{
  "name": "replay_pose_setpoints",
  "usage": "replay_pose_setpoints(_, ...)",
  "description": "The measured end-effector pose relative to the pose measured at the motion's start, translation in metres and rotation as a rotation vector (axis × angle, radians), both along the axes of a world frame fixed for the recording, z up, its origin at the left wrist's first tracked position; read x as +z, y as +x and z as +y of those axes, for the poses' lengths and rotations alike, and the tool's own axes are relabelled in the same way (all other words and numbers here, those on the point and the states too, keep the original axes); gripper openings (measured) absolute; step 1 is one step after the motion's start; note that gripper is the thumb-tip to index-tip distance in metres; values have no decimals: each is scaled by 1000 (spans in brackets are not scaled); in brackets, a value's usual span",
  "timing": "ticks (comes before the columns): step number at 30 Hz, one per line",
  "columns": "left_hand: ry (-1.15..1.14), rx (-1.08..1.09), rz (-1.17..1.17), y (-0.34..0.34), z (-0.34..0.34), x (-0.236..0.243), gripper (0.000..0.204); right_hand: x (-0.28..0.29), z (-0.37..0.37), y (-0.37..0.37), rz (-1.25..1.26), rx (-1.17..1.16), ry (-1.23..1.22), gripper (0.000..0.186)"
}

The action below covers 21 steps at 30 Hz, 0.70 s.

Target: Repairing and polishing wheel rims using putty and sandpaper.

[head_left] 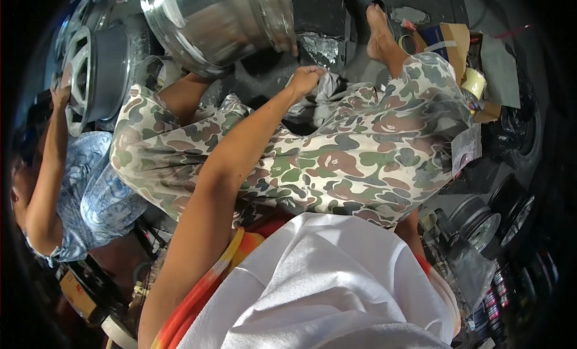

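My left hand reaches out between my knees, its fingers closed on the edge of a crumpled grey cloth. The rest of the cloth hangs down against my camouflage trousers. Beyond that hand, to the left, a large shiny metal wheel rim lies on its side close to my leg. Only a bit of my right arm shows beside my hip. My right hand is out of sight.
A co-worker in a blue patterned garment sits at left, one hand on a silver alloy wheel. At right are a cardboard box, a tape roll and more rims. My bare foot rests ahead.
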State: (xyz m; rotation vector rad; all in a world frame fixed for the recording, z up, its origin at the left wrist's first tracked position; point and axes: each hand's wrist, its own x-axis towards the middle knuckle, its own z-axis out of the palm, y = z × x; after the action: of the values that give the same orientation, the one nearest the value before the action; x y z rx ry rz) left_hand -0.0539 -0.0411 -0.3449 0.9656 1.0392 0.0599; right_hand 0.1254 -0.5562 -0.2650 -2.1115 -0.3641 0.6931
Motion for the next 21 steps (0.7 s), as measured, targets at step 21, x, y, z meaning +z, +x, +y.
replay_pose_setpoints(21, -96, 8, 7, 30, -43, -29, 17, -35, -30, 12, -36, 1, -24, 28)
